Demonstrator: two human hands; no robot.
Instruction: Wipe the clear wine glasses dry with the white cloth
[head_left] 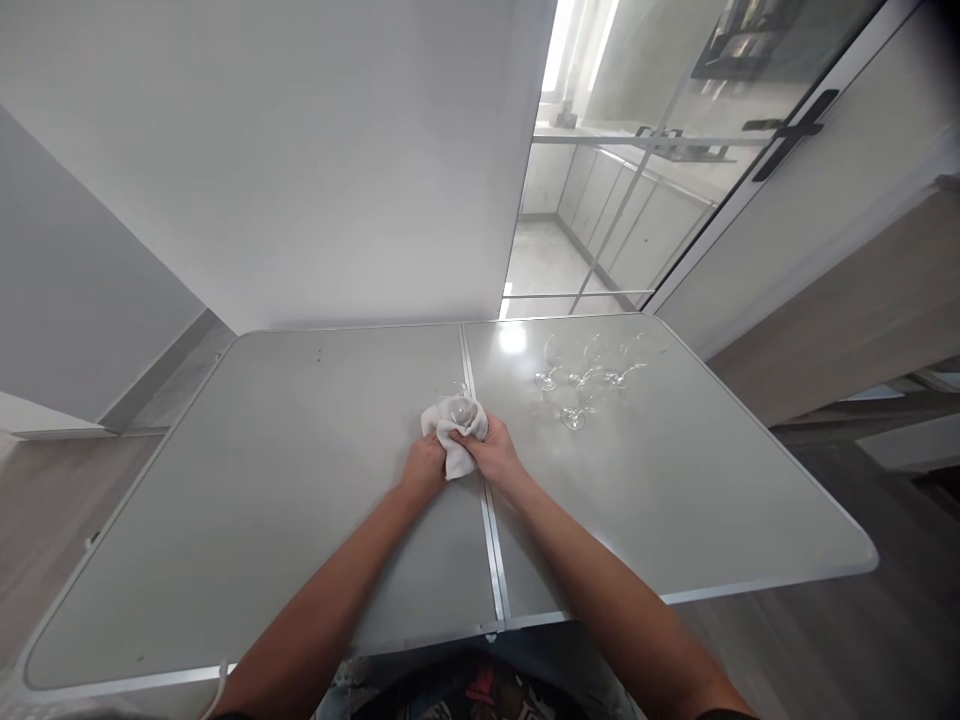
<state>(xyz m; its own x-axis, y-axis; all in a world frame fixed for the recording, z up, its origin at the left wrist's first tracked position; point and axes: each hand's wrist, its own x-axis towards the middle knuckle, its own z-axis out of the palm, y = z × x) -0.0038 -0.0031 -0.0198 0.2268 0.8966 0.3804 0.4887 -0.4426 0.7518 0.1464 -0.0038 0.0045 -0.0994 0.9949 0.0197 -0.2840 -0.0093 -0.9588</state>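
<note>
Over the middle of the table, a white cloth point(457, 459) is bunched around a clear glass point(460, 409). The glass's round part shows above the folds, and the rest is hidden by the cloth. My left hand point(426, 464) is closed on the cloth's left side, with its fingertips out of sight. From the right, my right hand point(493, 450) grips the cloth and the glass through it, its thumb lying across the front. Several clear stemmed glasses stand together on the right half, the nearest glass point(574, 416) a little in front of the others.
The grey folding table point(300, 520) has a metal seam point(491, 540) down its middle and rounded corners. A white wall point(360, 180) rises behind its far edge. At the back right is a glazed door with a black handle point(796, 135).
</note>
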